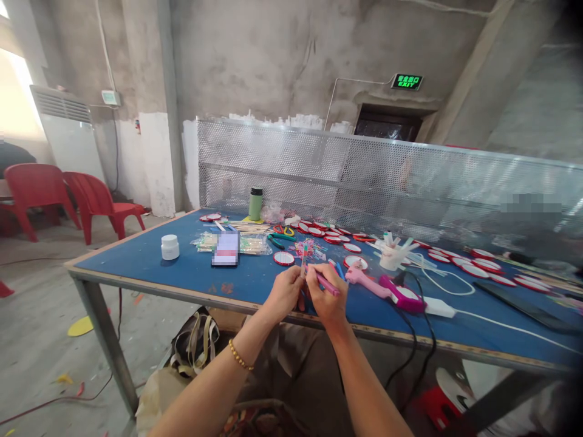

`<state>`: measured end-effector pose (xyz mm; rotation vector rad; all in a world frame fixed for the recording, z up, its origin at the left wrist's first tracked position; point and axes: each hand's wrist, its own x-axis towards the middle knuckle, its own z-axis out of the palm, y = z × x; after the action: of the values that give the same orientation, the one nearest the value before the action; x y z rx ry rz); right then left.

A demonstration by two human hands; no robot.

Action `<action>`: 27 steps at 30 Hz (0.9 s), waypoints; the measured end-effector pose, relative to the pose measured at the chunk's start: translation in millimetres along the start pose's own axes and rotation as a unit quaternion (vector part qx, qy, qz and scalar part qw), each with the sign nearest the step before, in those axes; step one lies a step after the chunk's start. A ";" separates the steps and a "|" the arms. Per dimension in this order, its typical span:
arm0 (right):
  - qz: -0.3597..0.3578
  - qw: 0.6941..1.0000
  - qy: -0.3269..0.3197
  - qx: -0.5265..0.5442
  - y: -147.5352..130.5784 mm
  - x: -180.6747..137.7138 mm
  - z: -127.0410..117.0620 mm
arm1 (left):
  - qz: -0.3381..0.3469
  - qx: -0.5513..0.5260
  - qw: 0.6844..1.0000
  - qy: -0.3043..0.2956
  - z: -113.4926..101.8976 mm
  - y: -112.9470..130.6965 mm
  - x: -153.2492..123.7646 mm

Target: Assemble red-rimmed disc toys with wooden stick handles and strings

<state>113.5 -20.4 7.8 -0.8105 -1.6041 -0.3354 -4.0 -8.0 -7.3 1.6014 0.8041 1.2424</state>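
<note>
Frame centre, over surface point(150, 258) edge: left hand point(285, 291) fingers pinch thin stick point(303, 258); right hand point(325, 297) fingers grip pink tool point(328, 285). Risk: glue gun point(387, 290) just right; stray elbow could snag cord.

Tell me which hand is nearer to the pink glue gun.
Right. The right hand sits just left of the pink glue gun, holding a pink pen; the left hand is beyond it, further from the gun.
</note>
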 end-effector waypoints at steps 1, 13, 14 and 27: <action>-0.001 1.000 -0.001 0.000 0.1 -0.1 0.2 | 0.001 0.000 1.000 0.000 -0.1 -0.1 0.0; 0.011 1.000 0.008 -0.014 -0.5 0.8 0.1 | -0.004 0.001 1.000 -0.006 -0.4 2.9 0.0; 0.011 1.000 0.008 -0.015 -0.6 0.9 0.2 | -0.004 0.002 1.000 -0.005 -0.4 3.1 -0.1; 0.002 1.000 0.015 -0.012 0.5 0.2 0.5 | -0.003 0.001 1.000 -0.005 -0.3 2.6 0.2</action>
<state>113.5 -19.7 7.8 -0.8240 -1.5726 -0.3630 -4.4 -8.7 -4.7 1.6047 0.8045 1.2292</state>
